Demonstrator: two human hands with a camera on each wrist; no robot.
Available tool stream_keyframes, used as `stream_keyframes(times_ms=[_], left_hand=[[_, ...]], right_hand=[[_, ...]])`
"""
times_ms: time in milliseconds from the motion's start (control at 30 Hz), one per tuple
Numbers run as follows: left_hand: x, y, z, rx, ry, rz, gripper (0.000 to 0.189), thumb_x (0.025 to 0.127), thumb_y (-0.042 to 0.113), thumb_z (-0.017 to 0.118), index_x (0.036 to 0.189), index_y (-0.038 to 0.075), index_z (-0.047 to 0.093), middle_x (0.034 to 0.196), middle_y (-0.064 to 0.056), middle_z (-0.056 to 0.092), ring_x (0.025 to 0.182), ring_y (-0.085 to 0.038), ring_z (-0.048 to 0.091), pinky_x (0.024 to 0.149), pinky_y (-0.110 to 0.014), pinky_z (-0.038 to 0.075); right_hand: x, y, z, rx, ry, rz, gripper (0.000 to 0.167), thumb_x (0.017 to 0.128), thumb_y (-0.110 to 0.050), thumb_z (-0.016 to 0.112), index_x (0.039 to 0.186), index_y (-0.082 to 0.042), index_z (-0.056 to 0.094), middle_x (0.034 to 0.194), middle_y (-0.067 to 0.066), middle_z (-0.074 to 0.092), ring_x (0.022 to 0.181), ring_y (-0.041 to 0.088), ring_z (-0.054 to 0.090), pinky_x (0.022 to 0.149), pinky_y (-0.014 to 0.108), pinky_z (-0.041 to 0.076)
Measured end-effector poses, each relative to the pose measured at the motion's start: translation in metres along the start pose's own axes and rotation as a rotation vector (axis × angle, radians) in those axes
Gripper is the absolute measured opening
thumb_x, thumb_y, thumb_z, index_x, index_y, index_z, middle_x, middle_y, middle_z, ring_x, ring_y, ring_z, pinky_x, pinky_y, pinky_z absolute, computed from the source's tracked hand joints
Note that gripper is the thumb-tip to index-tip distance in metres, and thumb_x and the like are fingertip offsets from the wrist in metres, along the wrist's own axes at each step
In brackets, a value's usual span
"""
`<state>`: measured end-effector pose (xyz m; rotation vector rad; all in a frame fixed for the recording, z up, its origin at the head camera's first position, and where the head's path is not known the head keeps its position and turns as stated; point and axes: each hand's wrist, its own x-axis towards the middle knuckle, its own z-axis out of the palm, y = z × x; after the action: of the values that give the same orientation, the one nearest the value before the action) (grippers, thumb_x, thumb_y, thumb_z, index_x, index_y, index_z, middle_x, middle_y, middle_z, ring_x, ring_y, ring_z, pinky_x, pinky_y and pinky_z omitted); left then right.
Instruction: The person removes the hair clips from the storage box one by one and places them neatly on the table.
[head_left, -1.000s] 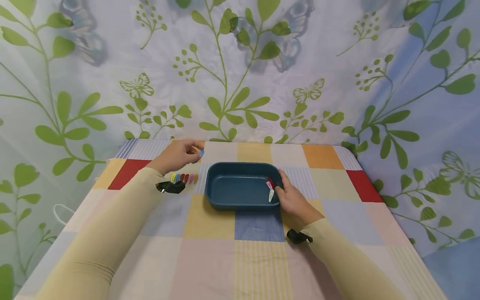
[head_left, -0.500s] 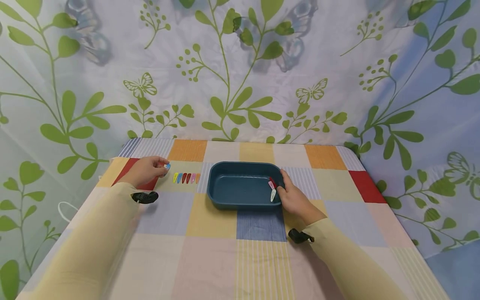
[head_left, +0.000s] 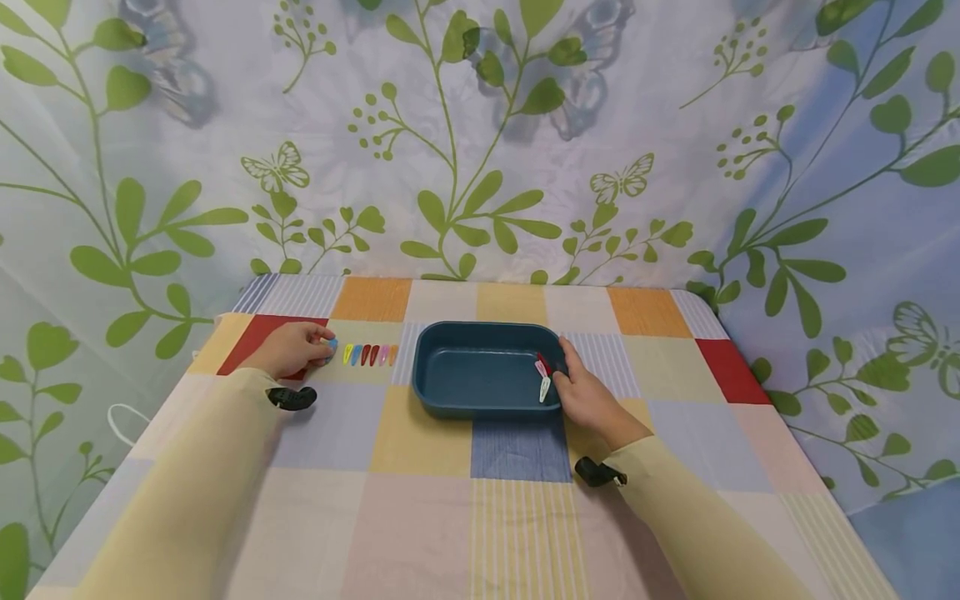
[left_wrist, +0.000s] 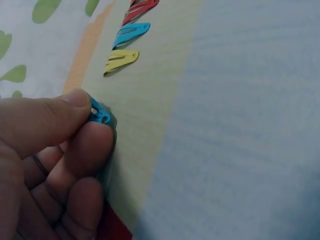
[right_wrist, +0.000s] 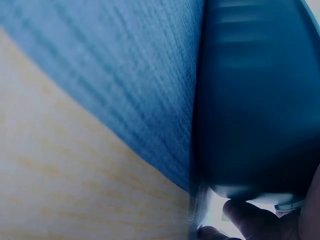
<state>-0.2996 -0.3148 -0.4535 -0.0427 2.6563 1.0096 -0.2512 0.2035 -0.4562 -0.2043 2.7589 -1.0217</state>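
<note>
Between thumb and forefinger my left hand (head_left: 291, 348) pinches a blue snap hair clip (left_wrist: 101, 116), low over the cloth at the left end of a row of hair clips. In that row lie a yellow clip (left_wrist: 122, 60), another blue clip (left_wrist: 132, 33), two red clips (head_left: 370, 355), a pink clip (head_left: 384, 355) and an orange clip (head_left: 393, 355). My right hand (head_left: 594, 402) grips the right end of a dark blue rectangular tray (head_left: 487, 413). Inside the tray, near that hand, are a white clip (head_left: 544, 390), a pink clip and a red clip.
A patchwork tablecloth (head_left: 420, 533) covers the table. Behind it hangs a leaf-print curtain (head_left: 480, 167). A white cable (head_left: 120, 425) loops beside the table's left edge.
My left hand has moved left, away from the tray, then down toward the cloth beside the yellow clip, with the blue clip in its fingers. The right hand and tray have stayed put.
</note>
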Motion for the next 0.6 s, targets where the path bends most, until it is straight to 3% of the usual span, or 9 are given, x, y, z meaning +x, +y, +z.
stream_keyframes(times_ms=[267,600], left_hand=[[0.0017,0.0044,0.0001,0.134,0.006,0.054,0.042,0.099,0.030,0.072,0.134,0.006,0.067,0.086,-0.005,0.068,0.086,-0.021,0.062,0.077,-0.032,0.047],[0.0049,0.0073,0.0014,0.127,-0.017,0.033,0.041,0.100,0.027,0.070,0.136,0.008,0.066,0.095,-0.006,0.073,0.090,-0.021,0.065,0.082,-0.033,0.048]], right_hand=[[0.0007,0.0000,0.0011,0.005,0.000,0.003,0.067,0.112,-0.024,0.032,0.170,-0.015,0.001,0.172,0.025,0.022,0.156,0.048,0.029,0.126,0.064,0.023],[0.0002,-0.0001,0.0011,0.000,0.005,-0.011,0.067,0.111,-0.023,0.033,0.170,-0.012,0.002,0.172,0.026,0.021,0.155,0.049,0.030,0.125,0.064,0.024]])
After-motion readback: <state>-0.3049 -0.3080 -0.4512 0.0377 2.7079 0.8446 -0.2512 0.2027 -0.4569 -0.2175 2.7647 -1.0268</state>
